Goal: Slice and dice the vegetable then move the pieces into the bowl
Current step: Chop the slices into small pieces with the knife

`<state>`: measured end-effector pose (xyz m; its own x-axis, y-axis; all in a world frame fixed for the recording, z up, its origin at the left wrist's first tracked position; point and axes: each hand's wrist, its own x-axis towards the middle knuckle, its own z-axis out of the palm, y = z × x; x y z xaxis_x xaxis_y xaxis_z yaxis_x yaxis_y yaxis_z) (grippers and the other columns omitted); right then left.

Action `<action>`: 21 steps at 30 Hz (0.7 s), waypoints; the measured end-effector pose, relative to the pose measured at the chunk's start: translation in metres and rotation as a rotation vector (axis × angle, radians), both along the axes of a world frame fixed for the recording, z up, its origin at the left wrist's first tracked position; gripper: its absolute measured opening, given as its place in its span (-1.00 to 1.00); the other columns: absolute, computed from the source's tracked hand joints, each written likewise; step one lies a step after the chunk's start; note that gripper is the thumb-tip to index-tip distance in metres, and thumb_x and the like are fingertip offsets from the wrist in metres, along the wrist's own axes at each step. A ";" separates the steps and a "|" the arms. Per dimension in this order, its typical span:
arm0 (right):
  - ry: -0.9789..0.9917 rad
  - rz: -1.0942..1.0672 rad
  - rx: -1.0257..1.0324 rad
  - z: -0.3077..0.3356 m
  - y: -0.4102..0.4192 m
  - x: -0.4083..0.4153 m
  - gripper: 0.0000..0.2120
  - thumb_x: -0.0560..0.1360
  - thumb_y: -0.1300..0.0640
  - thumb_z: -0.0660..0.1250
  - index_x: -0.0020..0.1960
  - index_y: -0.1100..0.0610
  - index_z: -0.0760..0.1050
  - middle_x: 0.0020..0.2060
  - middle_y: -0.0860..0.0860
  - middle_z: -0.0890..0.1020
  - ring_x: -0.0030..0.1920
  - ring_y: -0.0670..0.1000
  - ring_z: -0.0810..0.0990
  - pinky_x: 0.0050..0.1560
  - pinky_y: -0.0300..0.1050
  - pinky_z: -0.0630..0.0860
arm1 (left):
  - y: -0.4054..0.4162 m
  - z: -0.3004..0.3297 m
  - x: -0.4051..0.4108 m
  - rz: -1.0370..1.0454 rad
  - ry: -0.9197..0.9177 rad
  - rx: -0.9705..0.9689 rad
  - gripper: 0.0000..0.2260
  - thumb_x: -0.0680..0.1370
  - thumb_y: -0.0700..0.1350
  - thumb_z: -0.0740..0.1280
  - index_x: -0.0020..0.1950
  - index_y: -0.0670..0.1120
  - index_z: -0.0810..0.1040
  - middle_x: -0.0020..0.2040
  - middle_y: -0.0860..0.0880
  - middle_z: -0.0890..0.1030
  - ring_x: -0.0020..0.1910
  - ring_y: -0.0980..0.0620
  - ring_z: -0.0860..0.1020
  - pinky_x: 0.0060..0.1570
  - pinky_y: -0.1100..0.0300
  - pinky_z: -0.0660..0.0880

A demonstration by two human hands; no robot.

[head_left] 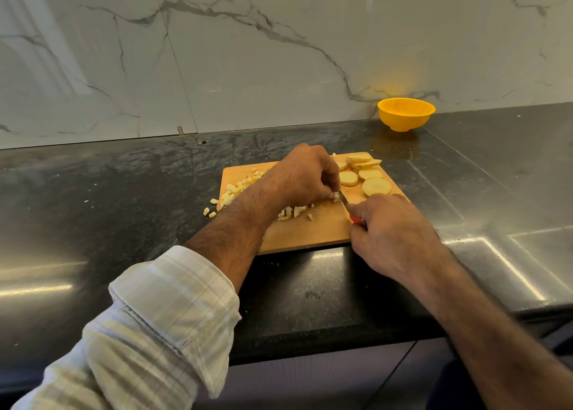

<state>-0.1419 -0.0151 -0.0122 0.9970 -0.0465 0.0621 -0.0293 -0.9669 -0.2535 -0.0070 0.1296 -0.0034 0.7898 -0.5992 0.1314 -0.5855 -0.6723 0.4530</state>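
R hand (391,233) grips knife (344,201) — blade pointing up-left; L hand (305,175) pinches veg piece (336,196).

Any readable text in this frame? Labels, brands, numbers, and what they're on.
None: no readable text, label or number anywhere in this frame.
Yellow bowl: plain, no marking visible.
Cutting board: bare wood, no print.
Knife: mostly hidden by the right hand; no brand visible.

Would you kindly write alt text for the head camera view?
A person dices vegetable on a wooden cutting board: the left hand holds pieces down, the right hand grips a red-handled knife. Round slices wait behind; a yellow bowl stands apart on the dark counter.
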 end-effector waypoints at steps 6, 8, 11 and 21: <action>0.061 -0.005 -0.014 0.003 0.001 0.004 -0.74 0.59 0.03 0.36 0.27 -0.06 0.63 -0.05 -0.10 0.58 -0.06 -0.06 0.54 -0.10 -0.17 0.56 | 0.002 0.000 -0.001 0.000 -0.002 0.008 -0.88 0.53 -0.23 0.56 0.00 -0.04 0.77 -0.06 0.07 0.73 -0.03 0.14 0.68 0.13 0.10 0.68; 0.066 -0.010 -0.011 0.003 -0.003 -0.010 -0.74 0.60 0.03 0.36 0.27 -0.07 0.62 -0.04 -0.11 0.59 -0.04 -0.07 0.55 -0.14 -0.19 0.55 | 0.003 0.001 -0.001 0.005 -0.007 0.009 -0.88 0.53 -0.23 0.55 0.01 -0.04 0.76 -0.06 0.07 0.72 -0.03 0.12 0.68 0.13 0.10 0.68; 0.017 -0.028 0.032 0.005 -0.004 -0.016 -0.66 0.62 0.00 0.36 0.39 -0.07 0.56 0.09 -0.09 0.62 0.07 -0.05 0.57 0.02 -0.11 0.62 | 0.006 0.004 -0.001 0.028 0.010 -0.028 -0.88 0.52 -0.24 0.56 -0.02 -0.04 0.75 -0.09 0.07 0.72 -0.06 0.12 0.68 0.09 0.12 0.69; -0.005 -0.033 0.027 -0.001 0.012 0.015 -0.72 0.58 0.02 0.36 0.28 -0.05 0.62 -0.01 -0.07 0.61 -0.04 -0.05 0.54 -0.12 -0.16 0.53 | 0.004 0.006 -0.002 0.059 0.035 0.008 -0.88 0.49 -0.23 0.59 -0.06 -0.03 0.75 -0.13 0.06 0.72 -0.11 0.12 0.70 0.05 0.14 0.70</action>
<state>-0.1270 -0.0035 -0.0137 0.9946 -0.0809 0.0657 -0.0594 -0.9582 -0.2797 -0.0089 0.1338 0.0027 0.8278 -0.5523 0.0985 -0.5286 -0.7092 0.4665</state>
